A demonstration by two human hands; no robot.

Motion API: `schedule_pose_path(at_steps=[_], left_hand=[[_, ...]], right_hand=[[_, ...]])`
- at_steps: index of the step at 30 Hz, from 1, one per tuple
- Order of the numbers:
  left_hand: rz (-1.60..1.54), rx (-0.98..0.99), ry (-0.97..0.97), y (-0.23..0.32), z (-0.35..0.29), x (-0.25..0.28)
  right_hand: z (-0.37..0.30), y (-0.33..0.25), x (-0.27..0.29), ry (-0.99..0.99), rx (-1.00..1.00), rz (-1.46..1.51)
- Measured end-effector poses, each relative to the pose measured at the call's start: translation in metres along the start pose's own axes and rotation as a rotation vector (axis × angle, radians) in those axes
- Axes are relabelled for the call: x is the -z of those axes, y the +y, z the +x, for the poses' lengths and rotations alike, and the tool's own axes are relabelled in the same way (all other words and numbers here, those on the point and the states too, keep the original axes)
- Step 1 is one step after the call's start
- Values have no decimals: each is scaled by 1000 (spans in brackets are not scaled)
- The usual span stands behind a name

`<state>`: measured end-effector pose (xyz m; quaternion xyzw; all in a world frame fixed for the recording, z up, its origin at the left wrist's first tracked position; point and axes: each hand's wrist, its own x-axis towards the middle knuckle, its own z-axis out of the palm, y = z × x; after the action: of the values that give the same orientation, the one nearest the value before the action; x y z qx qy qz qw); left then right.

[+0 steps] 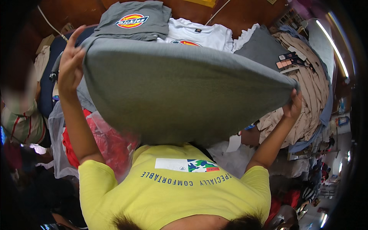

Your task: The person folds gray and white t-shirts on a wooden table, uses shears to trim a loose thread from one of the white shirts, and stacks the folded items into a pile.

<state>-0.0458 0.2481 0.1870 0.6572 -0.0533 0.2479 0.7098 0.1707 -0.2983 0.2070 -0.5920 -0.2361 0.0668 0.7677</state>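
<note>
Stretched out in front of me is a grey garment (180, 92), its lower part blurred by motion. At its upper left corner my left hand (71, 63) grips the cloth between thumb and lower fingers, with the index finger pointing up. My right hand (293, 104) pinches the opposite corner, farther down and to the right. Between the two hands the top edge sags and slants. Whether the garment is a shirt cannot be made out. Behind it lie a folded grey T-shirt (153, 32) with a round printed emblem and a white T-shirt (207, 32), partly covered.
On the right rises a heap of beige garments (312, 99) with dark hang tags (290, 61). Red clothing in clear plastic (111, 138) lies at lower left. A person in striped clothing (25, 124) is at far left. A brown wooden board (253, 13) stands behind the table.
</note>
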Motion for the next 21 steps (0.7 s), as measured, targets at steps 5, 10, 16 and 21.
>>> schedule_pose_path(at_steps=[5, 10, 16, 21], left_hand=[[257, 326, 3, -50, 94, 17], [250, -44, 190, -35, 207, 29], [353, -3, 216, -88, 281, 12], [606, -505, 269, -193, 297, 117]], right_hand=[[115, 79, 1, -310, -498, -262], [232, 49, 34, -42, -195, -133], [278, 44, 49, 221, -144, -303], [306, 136, 34, 84, -308, -448]])
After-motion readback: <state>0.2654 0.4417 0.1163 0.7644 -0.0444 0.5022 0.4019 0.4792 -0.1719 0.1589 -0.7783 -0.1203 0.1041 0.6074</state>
